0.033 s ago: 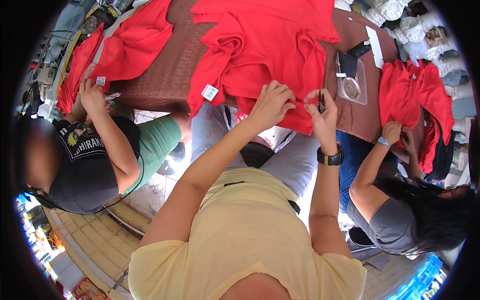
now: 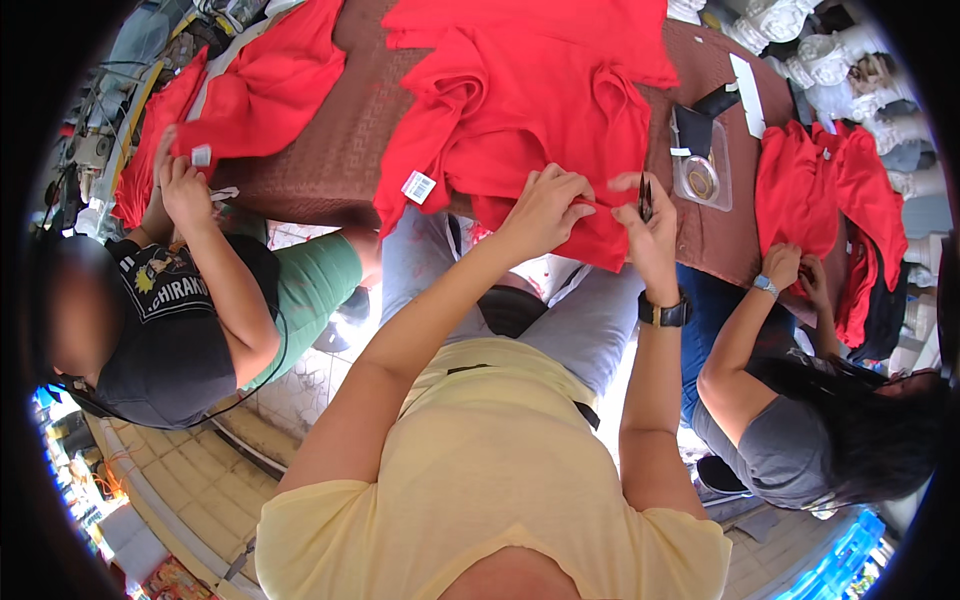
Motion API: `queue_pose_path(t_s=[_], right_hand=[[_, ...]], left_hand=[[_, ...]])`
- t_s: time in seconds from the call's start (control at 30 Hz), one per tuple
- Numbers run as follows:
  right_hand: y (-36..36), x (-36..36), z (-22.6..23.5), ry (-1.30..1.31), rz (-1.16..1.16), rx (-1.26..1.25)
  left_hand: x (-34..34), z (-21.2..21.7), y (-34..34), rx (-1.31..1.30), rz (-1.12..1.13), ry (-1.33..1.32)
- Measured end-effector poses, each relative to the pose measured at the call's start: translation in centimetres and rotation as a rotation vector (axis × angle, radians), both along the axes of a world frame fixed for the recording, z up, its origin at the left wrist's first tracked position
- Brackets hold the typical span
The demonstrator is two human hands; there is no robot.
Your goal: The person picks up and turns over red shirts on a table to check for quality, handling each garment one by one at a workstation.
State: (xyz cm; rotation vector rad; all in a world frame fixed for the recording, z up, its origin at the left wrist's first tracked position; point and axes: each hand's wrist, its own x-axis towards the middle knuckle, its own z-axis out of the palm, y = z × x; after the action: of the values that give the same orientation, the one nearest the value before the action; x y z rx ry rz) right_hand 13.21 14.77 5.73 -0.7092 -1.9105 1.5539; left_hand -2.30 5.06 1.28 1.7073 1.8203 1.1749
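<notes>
A red garment [image 2: 520, 110] lies spread on a brown table [image 2: 330, 150], with a white tag [image 2: 418, 187] hanging from its near left edge. My left hand [image 2: 545, 210] pinches the garment's near hem. Just to its right, my right hand [image 2: 650, 230] holds small dark thread snips [image 2: 645, 197] upright close to the same hem. A dark watch [image 2: 663, 312] sits on my right wrist. Both hands are over the table's near edge, a few centimetres apart.
A seated person on the left has both hands [image 2: 185, 185] on another red garment [image 2: 270, 80]. A person on the right handles a red garment [image 2: 830, 200] with their hands [image 2: 790, 270]. A clear plastic box [image 2: 700, 175] and a black item [image 2: 705, 105] lie on the table.
</notes>
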Motion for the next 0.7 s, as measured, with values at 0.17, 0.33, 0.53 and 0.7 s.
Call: queue_pose_path(t_s=[0.17,0.33,0.53,0.7], right_hand=[[3.5,-1.2,2.8,-0.104,0.357,-0.347],[4.0,-3.9,4.4,-0.181,0.388,0.032],[1.1,-5.8,2.2,0.113,-0.227,0.66],[-1.7,-4.4,-1.9,0.15,-0.165,-0.082]], left_hand=[[-1.8,2.2,-0.6,0.147,-0.03,-0.276],[-3.8,5.4,-2.4,0.137,0.032,-0.413],[-4.1,4.3,-2.8,0.447,0.265,0.05],[-3.0,1.6,-3.1,0.517,0.305,0.166]])
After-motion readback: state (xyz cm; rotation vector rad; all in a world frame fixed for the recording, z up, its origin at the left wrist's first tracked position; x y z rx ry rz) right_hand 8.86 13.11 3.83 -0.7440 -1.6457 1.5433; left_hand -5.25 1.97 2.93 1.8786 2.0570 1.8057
